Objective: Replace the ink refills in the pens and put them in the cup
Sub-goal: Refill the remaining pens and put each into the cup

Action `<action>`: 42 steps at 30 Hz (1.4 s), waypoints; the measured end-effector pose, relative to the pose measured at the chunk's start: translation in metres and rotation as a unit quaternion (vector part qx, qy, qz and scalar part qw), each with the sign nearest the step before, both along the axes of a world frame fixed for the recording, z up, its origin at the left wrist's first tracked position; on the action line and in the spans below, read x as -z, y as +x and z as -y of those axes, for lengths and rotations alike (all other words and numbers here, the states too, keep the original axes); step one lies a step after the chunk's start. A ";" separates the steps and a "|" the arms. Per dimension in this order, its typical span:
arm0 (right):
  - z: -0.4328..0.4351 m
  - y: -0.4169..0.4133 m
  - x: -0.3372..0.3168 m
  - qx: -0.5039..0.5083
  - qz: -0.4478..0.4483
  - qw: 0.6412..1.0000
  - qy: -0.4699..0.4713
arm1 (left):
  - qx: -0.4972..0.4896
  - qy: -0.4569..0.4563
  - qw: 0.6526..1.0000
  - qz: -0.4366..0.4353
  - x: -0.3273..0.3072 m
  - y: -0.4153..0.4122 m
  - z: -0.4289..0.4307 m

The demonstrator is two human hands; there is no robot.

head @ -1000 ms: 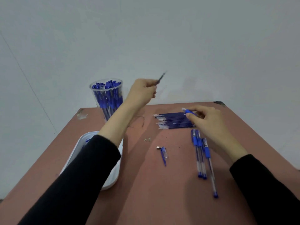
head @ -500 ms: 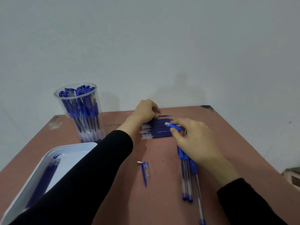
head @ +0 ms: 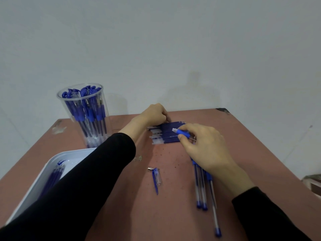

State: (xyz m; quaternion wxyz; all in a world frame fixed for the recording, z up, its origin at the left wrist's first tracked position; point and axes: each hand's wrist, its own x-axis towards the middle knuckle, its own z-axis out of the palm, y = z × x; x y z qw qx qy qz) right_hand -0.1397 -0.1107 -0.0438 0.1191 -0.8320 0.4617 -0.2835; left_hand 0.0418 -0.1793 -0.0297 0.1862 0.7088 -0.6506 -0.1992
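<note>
— Blue barrel [head: 182, 133], is it held?
— Yes, my right grip [head: 206, 145] pinches it tight, over the row of refills [head: 165, 136]
— Which step?
— Fetching a fresh refill, I judge. My left grip [head: 153, 114] curls at the row's far edge; whether it has one I cannot tell, my knuckles hide it. Next: lift one clear, thread it into the barrel, then the cup [head: 92, 142] at far left

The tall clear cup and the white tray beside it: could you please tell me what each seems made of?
Tall clear cup: probably glossy transparent plastic; the pens show through its wall. White tray: likely smooth plastic, with rounded rim and soft sheen.
</note>
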 end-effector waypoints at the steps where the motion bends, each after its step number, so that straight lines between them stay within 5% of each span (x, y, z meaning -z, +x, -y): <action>1: 0.000 0.000 0.000 0.000 0.001 1.000 0.000 | -0.002 -0.001 1.000 0.000 0.000 0.000 -0.001; 16: -0.015 0.008 0.003 -0.011 0.030 0.999 -0.016 | 0.009 -0.129 0.991 -0.017 -0.020 0.004 -0.087; 23: -0.052 0.035 0.005 -0.062 0.009 0.998 -0.020 | -0.077 -0.160 0.984 0.013 -0.025 0.030 -0.163; 33: -0.091 0.083 0.003 -0.141 0.023 0.989 -0.036 | -0.225 -0.048 0.959 0.166 -0.011 0.101 -0.242; 42: -0.089 0.087 0.012 -0.131 0.029 0.990 -0.033 | -0.240 -0.004 0.929 0.283 0.010 0.097 -0.255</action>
